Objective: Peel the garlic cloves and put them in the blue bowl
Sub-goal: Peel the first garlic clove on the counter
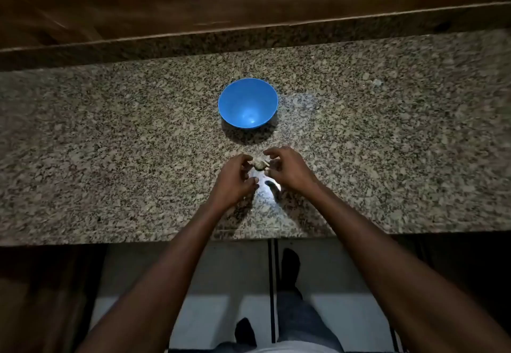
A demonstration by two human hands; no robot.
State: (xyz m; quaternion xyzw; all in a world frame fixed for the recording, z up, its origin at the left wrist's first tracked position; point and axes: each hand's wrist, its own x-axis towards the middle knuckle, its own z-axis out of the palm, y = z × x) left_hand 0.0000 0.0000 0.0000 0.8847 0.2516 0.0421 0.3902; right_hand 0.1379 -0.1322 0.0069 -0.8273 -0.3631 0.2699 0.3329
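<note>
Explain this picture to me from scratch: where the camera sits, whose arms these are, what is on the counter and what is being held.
There is no machine here. The single picture comes from a wide-angle camera worn on a person's head, looking down, so the two bare arms reaching in from the bottom are that person's own. Below the counter edge you can see their legs and feet on the floor.

The surface is a speckled granite counter. On it stands a blue bowl, which looks empty. Just in front of the bowl, the left hand and the right hand meet around a small pale piece of garlic, fingers curled and pinching it from both sides. It is too small and dim to tell how much skin is off.
</note>
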